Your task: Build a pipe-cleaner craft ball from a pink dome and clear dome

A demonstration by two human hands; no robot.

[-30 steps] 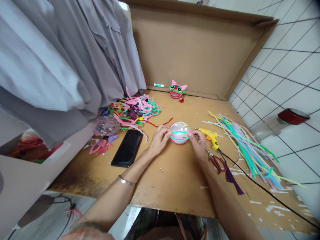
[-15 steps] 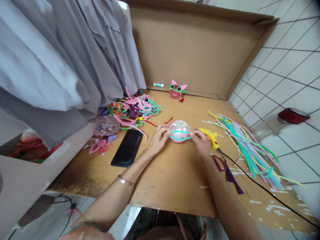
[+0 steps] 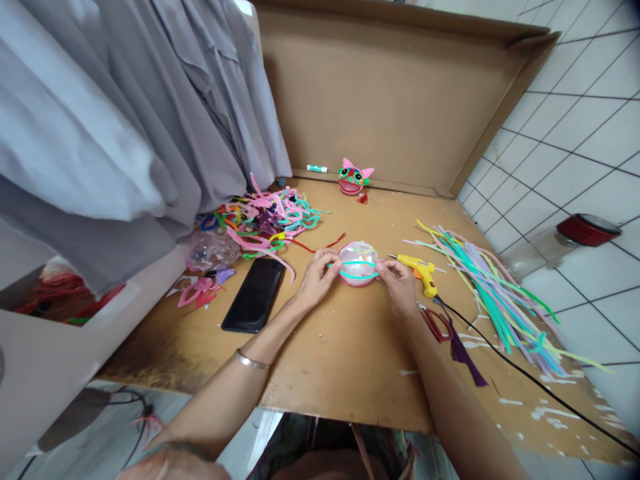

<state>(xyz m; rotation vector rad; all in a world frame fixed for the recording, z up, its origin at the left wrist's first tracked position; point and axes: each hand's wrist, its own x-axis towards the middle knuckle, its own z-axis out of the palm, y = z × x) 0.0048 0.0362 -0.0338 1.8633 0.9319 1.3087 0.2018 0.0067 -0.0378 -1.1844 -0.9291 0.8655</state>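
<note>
A clear plastic ball (image 3: 358,255) with a pink rim sits on the table in front of me. Across its near side stretches a turquoise pipe cleaner (image 3: 359,263), bent into a narrow loop. My left hand (image 3: 320,275) pinches the loop's left end, and my right hand (image 3: 397,277) pinches its right end. Both hands rest close against the ball's sides. A yellow glue gun (image 3: 423,272) lies just beyond my right hand, its black cord running off to the right.
Loose pipe cleaners (image 3: 495,300) lie at right, a tangled pile (image 3: 280,217) at left. A black phone (image 3: 254,295) is beside my left forearm. A purple tassel (image 3: 465,357) lies near my right forearm. Further back are a cat-like ornament (image 3: 352,179), a glue stick (image 3: 317,169) and a cardboard wall (image 3: 380,100).
Both hands keep their pinch on the turquoise pipe cleaner. My right hand has shifted very slightly left; the loop looks a little narrower.
</note>
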